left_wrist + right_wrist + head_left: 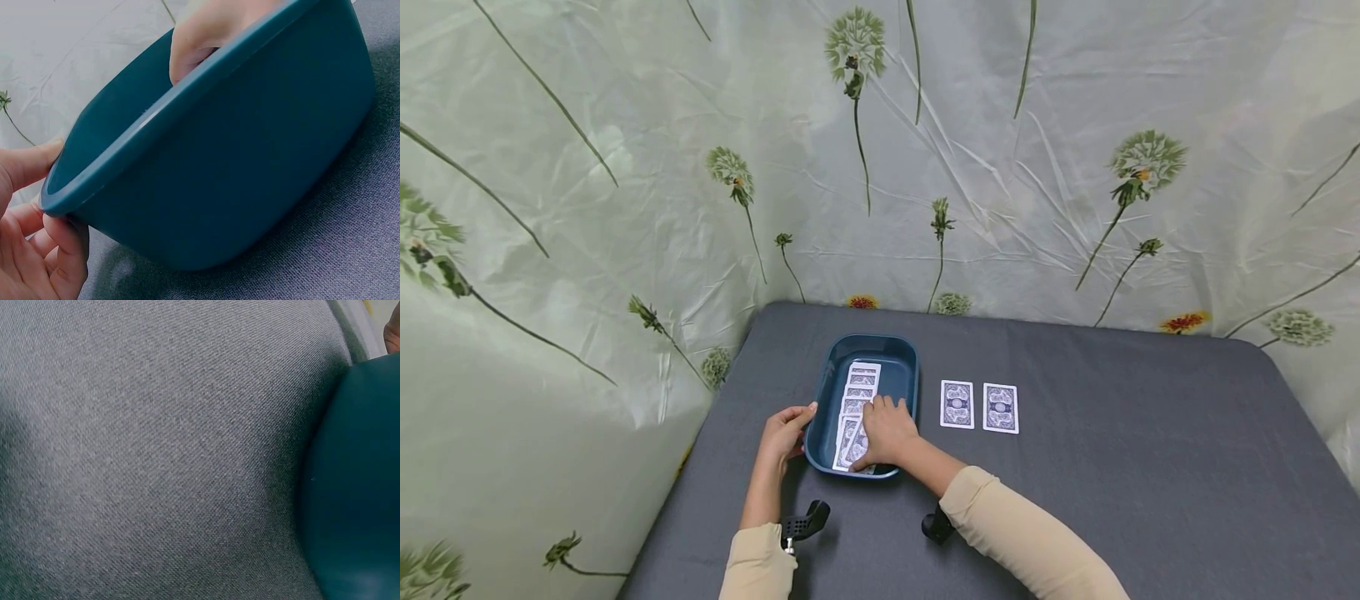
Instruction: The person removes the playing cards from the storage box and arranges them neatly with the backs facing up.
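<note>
A dark blue plastic tub (pixel 907 367) holds several playing cards (pixel 859 392), lying face down in an overlapping column. My left hand (pixel 784 433) pinches the tub's left rim, thumb on top and fingers curled below, as the left wrist view shows. Inside the tub, my right hand (pixel 889 429) spans a tilted playing card (pixel 856 448) at the near end of the column, with the thumb at its near edge and the fingers at its far side. The palm hides part of that card. Only the tub's outer wall (pixel 356 481) fills the right side of the right wrist view.
Two playing cards (pixel 957 405) lie face down side by side to the right of the tub. Grey cloth (pixel 1112 450) covers the table. Behind it hangs a pale sheet (pixel 985 167) printed with dandelions. Black wrist cameras (pixel 806 521) sit under both forearms.
</note>
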`<state>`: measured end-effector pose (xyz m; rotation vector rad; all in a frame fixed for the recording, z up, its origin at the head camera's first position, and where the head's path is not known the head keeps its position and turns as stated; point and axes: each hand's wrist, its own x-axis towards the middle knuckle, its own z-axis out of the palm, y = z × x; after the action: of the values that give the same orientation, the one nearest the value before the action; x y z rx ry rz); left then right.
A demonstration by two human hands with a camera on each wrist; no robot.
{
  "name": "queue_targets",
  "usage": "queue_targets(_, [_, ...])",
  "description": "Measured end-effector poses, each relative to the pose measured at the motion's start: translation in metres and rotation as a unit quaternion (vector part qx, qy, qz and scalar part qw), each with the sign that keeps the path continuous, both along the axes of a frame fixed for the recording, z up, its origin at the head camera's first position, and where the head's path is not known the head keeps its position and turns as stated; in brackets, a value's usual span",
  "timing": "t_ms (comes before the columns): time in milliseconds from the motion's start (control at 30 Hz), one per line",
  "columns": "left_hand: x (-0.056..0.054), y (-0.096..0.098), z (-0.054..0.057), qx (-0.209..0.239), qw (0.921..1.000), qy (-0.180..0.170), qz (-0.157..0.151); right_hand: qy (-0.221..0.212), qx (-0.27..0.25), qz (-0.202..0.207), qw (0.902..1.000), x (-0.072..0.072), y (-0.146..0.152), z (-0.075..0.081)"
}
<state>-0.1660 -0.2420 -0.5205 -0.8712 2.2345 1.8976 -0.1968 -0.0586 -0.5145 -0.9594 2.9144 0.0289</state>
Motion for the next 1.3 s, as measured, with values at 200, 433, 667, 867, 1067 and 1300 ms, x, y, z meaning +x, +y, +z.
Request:
queue_targets(200, [-0.001, 0.0, -0.001, -0.006, 1.0, -0.002, 0.003, -0.007, 0.01, 0.015, 0.9998, -0.001, 0.0, 0.0])
queue_targets(433, [0.0, 0.001, 0.0, -0.008, 1.0, -0.003, 0.003, -0.003, 0.015, 0.031, 0.9994, -0.001, -0.001, -0.001])
queue_targets(667, [0.0, 0.001, 0.0, -0.007, 0.9999, -0.006, 0.004, -0.008, -0.002, 0.058, 0.9983, 0.0, 0.0, 0.001])
queue_targets(867, [0.001, 0.0, -0.001, 0.0, 1.0, 0.001, 0.005, -0.022, -0.032, 0.082, 0.9959, 0.0, 0.003, 0.002])
queue_targets(1067, [0.0, 0.0, -0.002, 0.001, 1.0, -0.002, 0.007, -0.045, -0.054, 0.102, 0.9923, -0.001, 0.005, 0.006])
queue_targets(1300, [0.0, 0.001, -0.002, 0.003, 0.9999, -0.003, 0.009, -0.082, -0.091, 0.143, 0.9821, -0.006, 0.009, 0.01])
